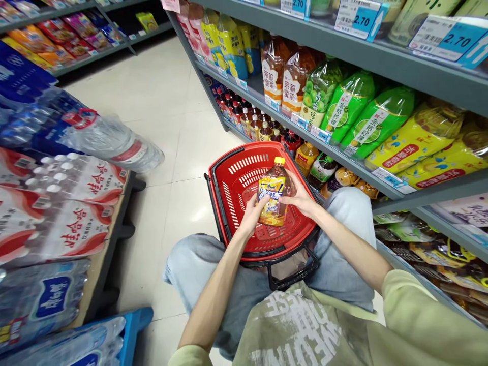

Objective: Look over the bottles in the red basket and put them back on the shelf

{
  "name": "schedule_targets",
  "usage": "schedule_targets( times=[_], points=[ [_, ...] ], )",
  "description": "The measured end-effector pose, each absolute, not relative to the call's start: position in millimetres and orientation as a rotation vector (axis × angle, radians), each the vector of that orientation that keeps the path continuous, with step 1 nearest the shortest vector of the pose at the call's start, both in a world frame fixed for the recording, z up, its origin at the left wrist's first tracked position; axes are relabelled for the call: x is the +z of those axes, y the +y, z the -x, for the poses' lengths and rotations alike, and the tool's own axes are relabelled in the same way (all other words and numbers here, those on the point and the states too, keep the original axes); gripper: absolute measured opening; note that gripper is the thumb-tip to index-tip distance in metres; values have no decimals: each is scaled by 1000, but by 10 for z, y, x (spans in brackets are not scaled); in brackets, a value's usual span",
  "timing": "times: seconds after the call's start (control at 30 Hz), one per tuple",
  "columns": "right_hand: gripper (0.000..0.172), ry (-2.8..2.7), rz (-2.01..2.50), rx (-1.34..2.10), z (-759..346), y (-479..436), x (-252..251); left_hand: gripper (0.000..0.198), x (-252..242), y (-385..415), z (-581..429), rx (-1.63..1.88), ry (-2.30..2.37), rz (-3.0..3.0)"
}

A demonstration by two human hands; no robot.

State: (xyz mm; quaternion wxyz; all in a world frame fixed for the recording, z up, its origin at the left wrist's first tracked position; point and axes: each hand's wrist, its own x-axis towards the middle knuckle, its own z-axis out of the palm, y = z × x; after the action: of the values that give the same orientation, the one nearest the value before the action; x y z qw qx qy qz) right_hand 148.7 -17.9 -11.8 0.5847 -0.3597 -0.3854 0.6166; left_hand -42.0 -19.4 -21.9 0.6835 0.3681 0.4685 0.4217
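Both my hands hold a bottle of brown tea-like drink [272, 195] with a yellow cap and a yellow-and-blue label. It is upright, slightly tilted, over the inside of a red shopping basket [232, 203]. My left hand [252, 211] is closed on its lower left side, thumb on the label. My right hand [301, 195] wraps its right side, with the thumb across the front. The fingers behind the bottle are partly hidden. Between my bent knees stands the basket, its black handle [293, 269] folded toward me.
On the right, a grey shelf [247, 94] carries large bottles such as green lime drinks [351, 101], with small bottles [266, 131] below. Shrink-wrapped water packs [87, 203] sit on a pallet at left. Bagged snacks [57, 33] fill a far shelf.
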Motion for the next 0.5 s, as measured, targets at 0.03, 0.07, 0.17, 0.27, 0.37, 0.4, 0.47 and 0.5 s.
schedule_targets(
  times=[0.03, 0.07, 0.17, 0.27, 0.37, 0.4, 0.47, 0.5],
  points=[
    [95, -967, 860, 1407, -1477, -194, -114, 61, -246, -200, 420, 917, 1028, -816],
    [96, -1031, 880, 1380, -1466, -209, -111, 61, -271, -211, 416, 894, 1002, -797],
    [101, -1157, 945, 1318, -1454, -245, -109, 62, -321, -256, 383, 879, 938, -698],
    [100, -1165, 955, 1340, -1484, -253, -124, 63, -337, -278, 344, 938, 897, -561],
    [89, -1144, 883, 1410, -1523, -234, -119, 70, -357, -250, 331, 1041, 806, -399],
    [85, -1139, 858, 1431, -1524, -225, -108, 72, -373, -235, 331, 1049, 760, -362],
    [77, -1119, 823, 1456, -1490, -210, -81, 69, -424, -213, 327, 994, 672, -326],
    [73, -1103, 812, 1458, -1454, -206, -69, 66, -460, -209, 320, 948, 642, -318]
  ],
)
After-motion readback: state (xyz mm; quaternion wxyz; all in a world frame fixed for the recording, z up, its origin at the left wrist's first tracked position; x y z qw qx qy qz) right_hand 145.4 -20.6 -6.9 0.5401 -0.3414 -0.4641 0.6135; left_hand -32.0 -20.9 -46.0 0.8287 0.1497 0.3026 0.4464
